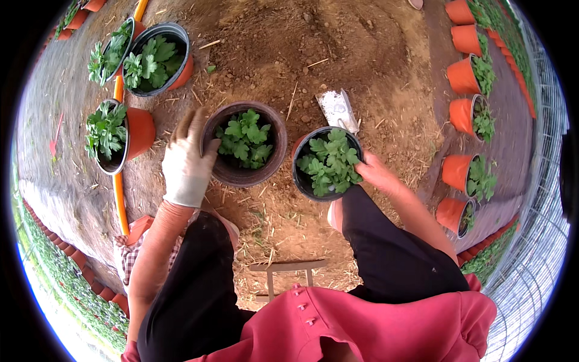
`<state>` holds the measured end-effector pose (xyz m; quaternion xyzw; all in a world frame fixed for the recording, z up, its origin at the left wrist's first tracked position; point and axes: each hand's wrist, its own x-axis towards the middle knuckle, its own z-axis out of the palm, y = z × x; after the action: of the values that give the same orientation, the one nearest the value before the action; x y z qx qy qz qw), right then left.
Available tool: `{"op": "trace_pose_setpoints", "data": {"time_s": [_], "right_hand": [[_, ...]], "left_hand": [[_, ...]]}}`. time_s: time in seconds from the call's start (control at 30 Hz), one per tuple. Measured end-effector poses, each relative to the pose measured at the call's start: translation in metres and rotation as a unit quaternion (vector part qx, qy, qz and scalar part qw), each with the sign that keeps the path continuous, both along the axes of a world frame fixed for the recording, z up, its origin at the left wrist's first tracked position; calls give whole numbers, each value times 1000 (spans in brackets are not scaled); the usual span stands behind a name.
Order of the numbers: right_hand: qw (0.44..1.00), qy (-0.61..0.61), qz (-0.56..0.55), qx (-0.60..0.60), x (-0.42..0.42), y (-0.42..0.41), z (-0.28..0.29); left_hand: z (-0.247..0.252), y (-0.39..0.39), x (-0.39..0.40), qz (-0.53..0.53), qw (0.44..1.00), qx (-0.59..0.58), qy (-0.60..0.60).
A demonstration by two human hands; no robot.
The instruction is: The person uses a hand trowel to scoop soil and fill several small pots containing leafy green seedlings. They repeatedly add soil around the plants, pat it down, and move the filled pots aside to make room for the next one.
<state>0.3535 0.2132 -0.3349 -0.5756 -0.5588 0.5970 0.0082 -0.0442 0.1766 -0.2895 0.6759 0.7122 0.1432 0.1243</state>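
My left hand (187,158), in a whitish work glove, has its fingers apart at the left rim of a brown plastic pot (279,135) with a leafy green plant (246,138) inside; whether it touches the rim I cannot tell. My right hand (374,169) is bare and grips the right rim of an orange pot with a dark inside (304,181), which holds another leafy plant (332,158). That pot stands by my right knee; my fingertips are partly hidden by leaves. Just above it on the soil lies a metal scoop (337,108) with white granules on it.
Potted plants stand at the left, among them a large orange pot (183,74) and one (141,133) by a yellow hose (118,199). A row of orange pots (457,169) lines the right. Bare soil (289,50) with straw lies ahead; a small stool (289,266) is below me.
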Motion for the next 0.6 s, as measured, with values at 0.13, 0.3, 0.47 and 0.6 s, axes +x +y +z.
{"op": "trace_pose_setpoints", "data": {"time_s": [0.13, 0.3, 0.47, 0.6], "right_hand": [[986, 85, -114, -83, -13, 3, 5], [982, 63, -145, -99, -12, 5, 9], [919, 192, -328, -106, -36, 13, 21], [911, 244, -309, -127, -63, 22, 15]], "left_hand": [[-45, -11, -25, 194, 922, -158, -296], [-46, -10, -12, 180, 872, -206, -406], [-37, -4, -31, 143, 890, -221, -371], [-13, 17, -53, 128, 923, -197, -306]]}}
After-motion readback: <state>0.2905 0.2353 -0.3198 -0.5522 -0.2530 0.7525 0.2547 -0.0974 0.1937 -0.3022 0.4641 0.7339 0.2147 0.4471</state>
